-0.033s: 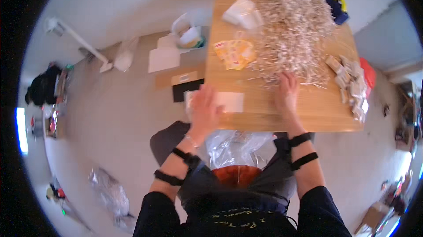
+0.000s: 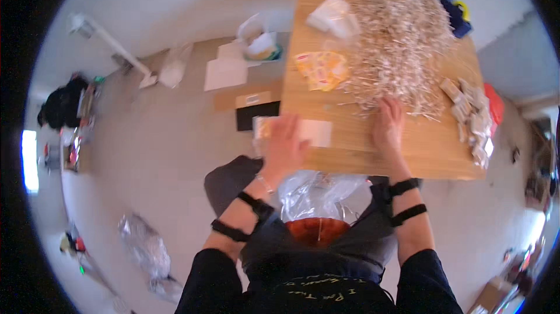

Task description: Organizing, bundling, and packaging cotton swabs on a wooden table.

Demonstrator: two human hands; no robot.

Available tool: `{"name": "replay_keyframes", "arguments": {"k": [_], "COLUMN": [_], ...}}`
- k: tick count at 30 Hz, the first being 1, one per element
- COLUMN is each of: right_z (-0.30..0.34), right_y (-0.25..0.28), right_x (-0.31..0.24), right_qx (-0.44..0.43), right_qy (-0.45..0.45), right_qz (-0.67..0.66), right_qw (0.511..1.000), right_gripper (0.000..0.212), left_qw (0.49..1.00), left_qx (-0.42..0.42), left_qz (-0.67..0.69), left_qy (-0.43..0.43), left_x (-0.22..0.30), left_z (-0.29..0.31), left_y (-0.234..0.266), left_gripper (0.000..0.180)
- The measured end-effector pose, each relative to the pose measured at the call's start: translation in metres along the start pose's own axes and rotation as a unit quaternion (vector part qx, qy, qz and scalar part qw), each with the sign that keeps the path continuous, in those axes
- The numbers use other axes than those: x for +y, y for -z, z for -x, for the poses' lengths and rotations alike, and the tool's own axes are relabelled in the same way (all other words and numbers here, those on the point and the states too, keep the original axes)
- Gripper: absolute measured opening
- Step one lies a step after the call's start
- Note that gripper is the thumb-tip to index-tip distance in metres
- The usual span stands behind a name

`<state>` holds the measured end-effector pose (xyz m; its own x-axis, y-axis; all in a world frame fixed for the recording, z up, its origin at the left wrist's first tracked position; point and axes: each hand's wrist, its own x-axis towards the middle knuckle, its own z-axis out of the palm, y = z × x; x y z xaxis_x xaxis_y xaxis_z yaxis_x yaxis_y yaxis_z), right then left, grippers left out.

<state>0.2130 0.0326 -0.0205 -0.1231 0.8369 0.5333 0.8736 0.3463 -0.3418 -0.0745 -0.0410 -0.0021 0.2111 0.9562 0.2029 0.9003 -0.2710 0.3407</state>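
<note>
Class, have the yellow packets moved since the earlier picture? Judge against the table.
No. The yellow packets show no visible move either way against the table; both shift slightly rightward together in the view.

A large, loose heap of thin, pale sticks (image 2: pixel 402 45) lies tangled on the wooden table (image 2: pixel 350 159), stretching from near its far end toward the middle, pointing every which way, with single sticks straying out along the ragged near edge. A plain white rectangular card (image 2: pixel 318 133) lies flat near the left part of the table's near edge, well apart from the heap, its right end bare and its left part hidden from sight.
</note>
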Motion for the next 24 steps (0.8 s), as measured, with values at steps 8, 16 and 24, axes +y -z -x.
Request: {"name": "replay_keyframes", "arguments": {"k": [8,16,24], "right_z": [0.012,0.037,0.050], "right_y": [-0.001,0.000,0.017], "right_x": [-0.040,-0.079,-0.087], "right_qx": [-0.021,-0.085,-0.127], "right_qy": [-0.033,-0.025,0.000], "right_qz": [0.016,-0.031,-0.089], "right_qw": [0.999,0.996,0.988], "right_gripper": [0.030,0.036,0.045], "left_qw": [0.999,0.994,0.984], "left_qx": [-0.021,0.016,0.020], "left_qz": [-0.043,0.060,0.120], "left_qy": [0.017,-0.093,-0.127], "left_x": [0.009,0.034,0.040], "left_z": [0.007,0.009,-0.005], "left_y": [0.004,-0.011,-0.024], "left_gripper": [0.071,0.057,0.046]}}
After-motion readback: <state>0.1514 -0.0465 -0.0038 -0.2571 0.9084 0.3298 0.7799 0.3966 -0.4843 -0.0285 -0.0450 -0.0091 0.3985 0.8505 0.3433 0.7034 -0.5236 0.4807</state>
